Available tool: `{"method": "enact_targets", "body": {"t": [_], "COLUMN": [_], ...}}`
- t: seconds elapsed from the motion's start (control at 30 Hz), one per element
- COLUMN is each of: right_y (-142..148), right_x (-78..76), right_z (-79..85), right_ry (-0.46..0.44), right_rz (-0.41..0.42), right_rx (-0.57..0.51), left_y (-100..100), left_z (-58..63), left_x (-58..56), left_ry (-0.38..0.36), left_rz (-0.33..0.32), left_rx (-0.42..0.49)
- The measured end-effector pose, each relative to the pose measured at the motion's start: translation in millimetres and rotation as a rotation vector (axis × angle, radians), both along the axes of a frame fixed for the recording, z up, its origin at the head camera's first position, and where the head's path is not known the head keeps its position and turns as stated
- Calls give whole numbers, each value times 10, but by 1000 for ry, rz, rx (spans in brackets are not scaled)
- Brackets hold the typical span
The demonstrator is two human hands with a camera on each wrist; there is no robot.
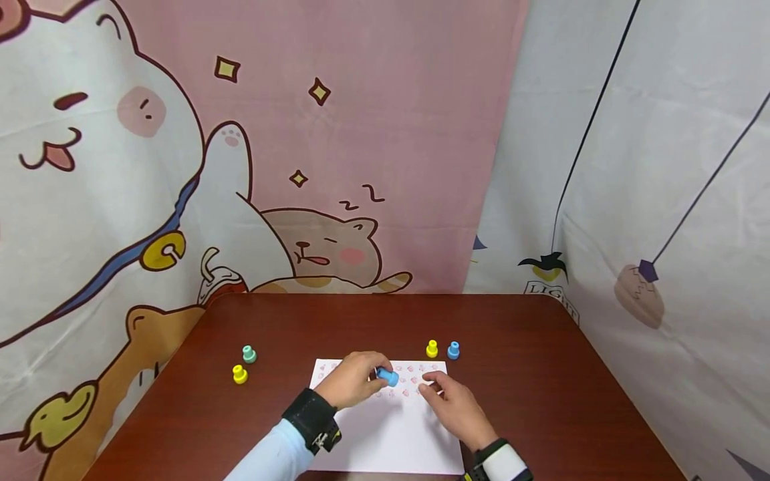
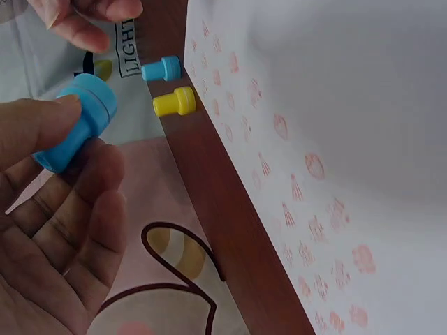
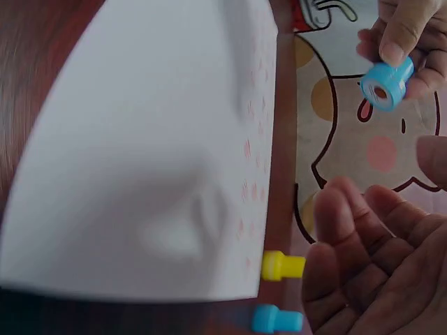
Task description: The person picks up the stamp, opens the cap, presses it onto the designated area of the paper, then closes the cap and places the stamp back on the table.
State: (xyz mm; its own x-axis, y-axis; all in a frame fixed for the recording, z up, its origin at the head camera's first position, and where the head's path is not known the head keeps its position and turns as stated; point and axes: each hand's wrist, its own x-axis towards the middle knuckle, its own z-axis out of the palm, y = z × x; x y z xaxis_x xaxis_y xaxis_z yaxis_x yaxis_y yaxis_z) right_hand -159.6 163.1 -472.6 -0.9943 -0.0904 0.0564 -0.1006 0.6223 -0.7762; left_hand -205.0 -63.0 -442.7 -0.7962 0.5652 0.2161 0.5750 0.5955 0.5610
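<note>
My left hand [image 1: 355, 379] pinches a blue stamp [image 1: 389, 377] between thumb and fingers, raised over the upper part of the white paper [image 1: 391, 437]. In the right wrist view the printing end of that stamp [image 3: 381, 92] is uncovered, with a dark reddish centre. To its right, my right hand [image 1: 455, 406] hovers above the paper's right side, fingers loosely bent and holding nothing. Rows of small pinkish-red prints [image 2: 314, 166] run along the far part of the sheet.
Just beyond the paper's far right corner stand a yellow stamp [image 1: 432, 349] and another blue stamp [image 1: 454, 350]. A green stamp [image 1: 249, 354] and a second yellow stamp [image 1: 240, 374] stand on the left of the brown table [image 1: 180, 427]. A patterned cloth [image 1: 409, 133] hangs behind.
</note>
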Motion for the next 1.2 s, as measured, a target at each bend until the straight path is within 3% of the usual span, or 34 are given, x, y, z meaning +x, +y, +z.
{"method": "enact_targets", "body": {"t": [0.27, 0.4, 0.63, 0.8, 1.2], "right_y": [-2, 16, 42, 52, 24], "right_x": [-1, 26, 47, 54, 61], "right_z": [13, 6, 14, 11, 44], "right_ry": [45, 107, 126, 137, 21], "right_rz": [-23, -3, 2, 6, -8], "right_rx": [355, 454, 611, 677, 691], "left_y": [-133, -207, -367, -494, -916], "left_z": [-3, -9, -51, -82, -190], "left_x": [15, 22, 40, 46, 54], "left_ry": [103, 136, 107, 73, -35], "left_rz": [87, 124, 194, 245, 451], "left_rx": [-131, -204, -281, -311, -398]}}
